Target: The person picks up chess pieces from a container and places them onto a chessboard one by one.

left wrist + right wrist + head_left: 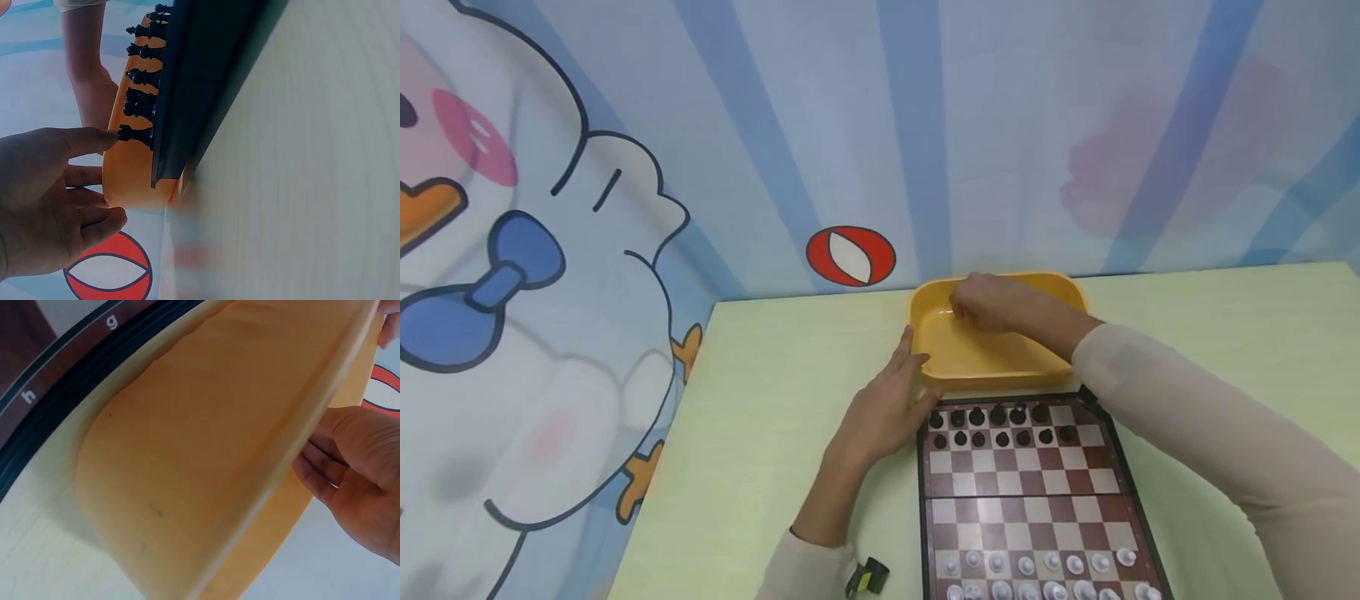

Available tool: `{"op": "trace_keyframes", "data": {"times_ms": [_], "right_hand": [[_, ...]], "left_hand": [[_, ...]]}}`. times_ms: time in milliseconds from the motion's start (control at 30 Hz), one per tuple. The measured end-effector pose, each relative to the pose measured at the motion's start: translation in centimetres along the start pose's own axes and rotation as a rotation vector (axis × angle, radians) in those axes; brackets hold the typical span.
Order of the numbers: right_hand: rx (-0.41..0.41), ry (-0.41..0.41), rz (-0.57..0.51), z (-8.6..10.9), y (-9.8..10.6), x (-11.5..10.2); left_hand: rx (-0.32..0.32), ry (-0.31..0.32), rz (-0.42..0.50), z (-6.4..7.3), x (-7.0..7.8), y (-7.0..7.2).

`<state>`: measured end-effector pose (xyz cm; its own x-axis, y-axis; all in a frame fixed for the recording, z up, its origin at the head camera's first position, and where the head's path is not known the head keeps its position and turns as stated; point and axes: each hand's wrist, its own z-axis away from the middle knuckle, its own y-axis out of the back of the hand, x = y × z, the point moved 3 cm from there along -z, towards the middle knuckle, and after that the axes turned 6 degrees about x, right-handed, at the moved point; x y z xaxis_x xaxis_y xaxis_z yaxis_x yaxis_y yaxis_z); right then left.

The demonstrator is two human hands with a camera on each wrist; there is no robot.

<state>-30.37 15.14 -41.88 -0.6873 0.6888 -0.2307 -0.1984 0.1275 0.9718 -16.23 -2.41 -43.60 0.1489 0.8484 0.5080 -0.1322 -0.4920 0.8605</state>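
Observation:
My right hand [992, 302] reaches down into a yellow plastic tray [970, 367], fingers bent inward. In the right wrist view the tray's wall hides its fingertips, so I cannot tell whether they pinch anything. My left hand [883, 408] lies at the tray's left end with fingers extended, near its rim. Its thumb is by the black rook [137, 134] on the board's far-left corner. On the chessboard [1030, 483], black chess pieces [997, 414] stand in two rows at the far end, with bare squares at the right of both. White chess pieces [1026, 567] fill rows at the near end.
The pale green table [775, 417] meets a cartoon-printed wall [1000, 125] just behind the tray. The chessboard's raised dark edge [187, 94] lies close in front of the tray. A small black and yellow-green object [868, 577] is beside the left wrist.

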Motion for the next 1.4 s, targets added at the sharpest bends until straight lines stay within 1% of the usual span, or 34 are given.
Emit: {"op": "trace_keyframes", "data": {"times_ms": [67,200,333,433,500,700,900,1000,1167,1400], "right_hand": [[0.003,0.006,-0.018,0.2,0.1,0.0],[0.004,0.033,-0.104,0.7,0.8,-0.5],[0.043,0.066,-0.195,1.7,1.7,-1.0],[0.089,0.074,-0.252,2.9,2.3,-1.1],[0.127,0.066,-0.292,3.8,2.7,-1.0],[0.23,0.012,-0.332,7.0,3.7,-0.7],[0.296,-0.038,-0.391,10.1,4.3,-0.8],[0.332,-0.057,-0.402,11.5,4.2,-0.7],[0.399,-0.065,-0.374,13.9,3.8,-0.5],[0.472,-0.071,-0.345,16.9,3.7,-1.2]], "left_hand": [[0.0,-0.005,-0.004,0.0,0.1,0.0],[-0.003,-0.014,-0.01,-0.1,0.2,0.1],[-0.005,-0.022,-0.012,-0.1,0.3,0.2],[-0.007,-0.026,-0.015,0.0,0.3,0.2],[-0.005,-0.029,-0.014,0.0,0.3,0.3],[-0.001,-0.035,0.0,0.0,0.5,0.5],[-0.002,-0.03,0.011,0.0,0.6,0.5],[-0.004,-0.034,0.018,0.0,0.6,0.4],[0.0,-0.035,0.024,0.2,0.7,0.3],[-0.006,-0.024,0.024,0.6,0.6,0.3]]}}
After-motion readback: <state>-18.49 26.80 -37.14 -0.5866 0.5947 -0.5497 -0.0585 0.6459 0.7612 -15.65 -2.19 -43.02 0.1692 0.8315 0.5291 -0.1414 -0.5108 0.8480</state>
